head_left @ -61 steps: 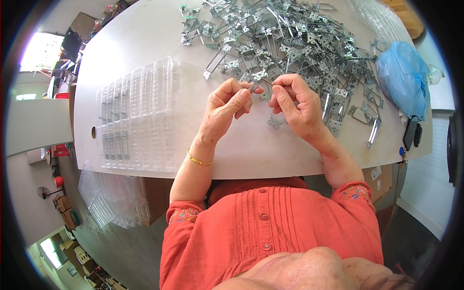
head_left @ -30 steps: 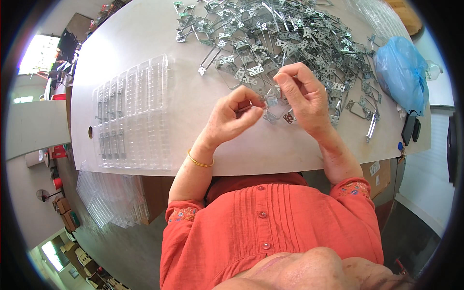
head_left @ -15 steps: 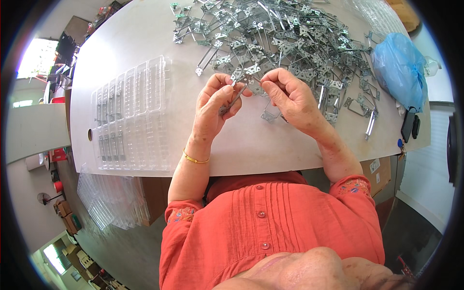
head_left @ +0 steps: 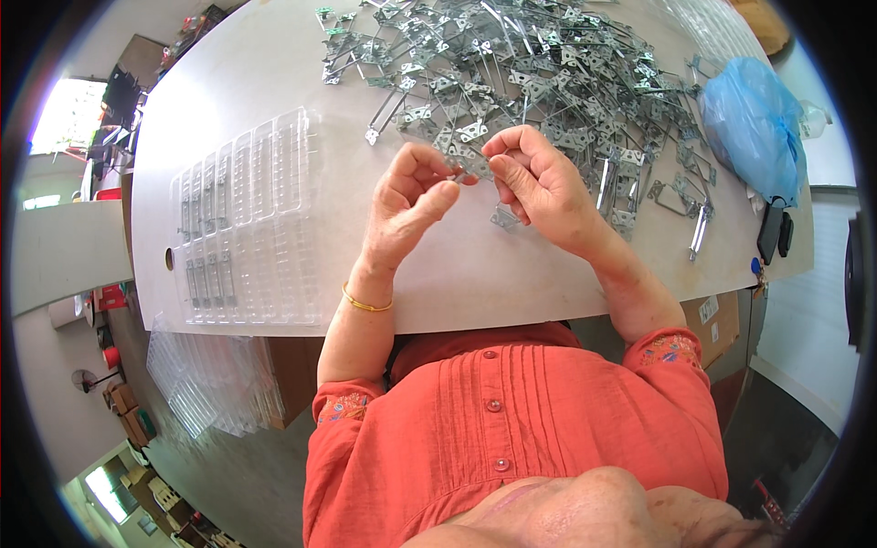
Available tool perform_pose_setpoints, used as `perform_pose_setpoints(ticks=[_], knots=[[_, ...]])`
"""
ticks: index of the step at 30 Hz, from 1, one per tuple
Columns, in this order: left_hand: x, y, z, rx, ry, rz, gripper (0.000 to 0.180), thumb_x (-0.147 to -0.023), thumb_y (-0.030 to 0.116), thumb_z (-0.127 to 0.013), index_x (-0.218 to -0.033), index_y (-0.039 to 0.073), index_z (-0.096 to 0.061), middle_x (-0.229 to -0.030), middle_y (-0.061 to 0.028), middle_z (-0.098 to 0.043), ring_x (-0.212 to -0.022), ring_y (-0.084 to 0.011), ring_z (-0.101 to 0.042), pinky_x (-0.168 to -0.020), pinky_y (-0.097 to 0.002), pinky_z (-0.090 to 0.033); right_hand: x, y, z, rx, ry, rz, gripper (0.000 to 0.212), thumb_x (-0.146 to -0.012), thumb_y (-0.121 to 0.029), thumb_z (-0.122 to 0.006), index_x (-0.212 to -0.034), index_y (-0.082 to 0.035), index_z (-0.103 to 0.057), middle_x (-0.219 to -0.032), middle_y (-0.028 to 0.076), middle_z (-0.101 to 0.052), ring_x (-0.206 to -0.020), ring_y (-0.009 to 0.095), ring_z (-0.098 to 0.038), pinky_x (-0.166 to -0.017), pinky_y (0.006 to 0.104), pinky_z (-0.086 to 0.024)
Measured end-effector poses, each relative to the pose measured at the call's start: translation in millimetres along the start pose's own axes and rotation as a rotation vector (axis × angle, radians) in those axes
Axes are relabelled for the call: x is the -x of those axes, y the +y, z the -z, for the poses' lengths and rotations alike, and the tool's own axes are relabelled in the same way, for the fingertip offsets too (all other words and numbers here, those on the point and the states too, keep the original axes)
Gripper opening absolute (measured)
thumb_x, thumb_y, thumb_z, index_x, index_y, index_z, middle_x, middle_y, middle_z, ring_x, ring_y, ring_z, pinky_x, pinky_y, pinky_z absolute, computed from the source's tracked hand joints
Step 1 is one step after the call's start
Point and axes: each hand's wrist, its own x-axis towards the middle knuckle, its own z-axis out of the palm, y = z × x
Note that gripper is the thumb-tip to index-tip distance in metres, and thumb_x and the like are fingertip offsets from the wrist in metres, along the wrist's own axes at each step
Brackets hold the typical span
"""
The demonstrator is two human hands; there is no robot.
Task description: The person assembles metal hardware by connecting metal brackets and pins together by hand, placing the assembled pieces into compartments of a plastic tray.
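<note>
Close together over the near edge of a metal pile, my two hands work above the table. My left hand [head_left: 411, 196] has its fingers curled around a small grey metal bracket [head_left: 461, 176], of which only a bit shows past the fingertips. My right hand [head_left: 545, 187] is closed in a pinch just to the right; what lies between its thumb and forefinger is too small to make out. Beyond both hands spreads a heap of loose metal brackets [head_left: 566, 78] with thin rods. One bracket [head_left: 504, 217] lies on the table below my right hand.
A clear plastic tray [head_left: 288, 219] at the left holds two groups of brackets in its slots. More clear trays [head_left: 215, 379] are stacked below the table edge. A blue plastic bag [head_left: 754, 128] and a black phone-like object [head_left: 770, 230] sit on the right of the table [head_left: 438, 288].
The bracket between my hands has turned, so its long rod no longer shows below my left fingers. My left thumb has shifted outward, and my right hand has moved slightly left.
</note>
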Motion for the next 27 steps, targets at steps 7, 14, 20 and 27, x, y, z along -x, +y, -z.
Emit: perform_pose_setpoints(ticks=[7,14,20,27], knots=[[2,6,-1,-0.041,-0.085,0.079,0.017,-0.092,0.008,-0.067,-0.102,0.005,-0.054,-0.096,-0.0002,-0.060,-0.097,-0.0094,-0.062,-0.071,-0.0215,-0.044,-5,-8,13,-0.248,-0.238,-0.213,0.026,-0.106,-0.026,-0.049,-0.106,-0.002,-0.059,-0.070,0.001,-0.059,-0.054,0.007,-0.053,-0.049,0.0225,-0.044],[4,6,-2,-0.088,-0.157,0.153,0.020,-0.090,0.009,-0.071,-0.101,0.004,-0.054,-0.097,-0.0003,-0.060,-0.091,-0.0061,-0.058,-0.072,-0.0216,-0.045,-5,-2,17,0.013,-0.198,-0.137,0.020,-0.102,-0.023,-0.054,-0.100,-0.004,-0.060,-0.069,0.002,-0.062,-0.056,0.007,-0.055,-0.052,0.0231,-0.045],[4,6,-9,-0.065,-0.162,0.112,0.015,-0.093,0.009,-0.065,-0.101,0.004,-0.055,-0.098,-0.0040,-0.063,-0.082,-0.0073,-0.058,-0.066,-0.0210,-0.044,-4,2,15,0.247,0.133,0.148,0.014,-0.101,-0.022,-0.058,-0.100,-0.008,-0.061,-0.065,-0.002,-0.061,-0.056,0.004,-0.054,-0.051,0.0227,-0.043],[-4,-1,-2,0.113,0.065,0.060,0.013,-0.098,0.016,-0.057,-0.107,0.008,-0.051,-0.100,-0.0185,-0.068,-0.057,-0.0059,-0.043,-0.051,-0.0178,-0.033,-1,-4,8,-0.078,-0.067,-0.095,0.016,-0.102,-0.018,-0.056,-0.108,-0.003,-0.062,-0.080,0.001,-0.061,-0.064,0.006,-0.062,-0.057,0.0219,-0.053]])
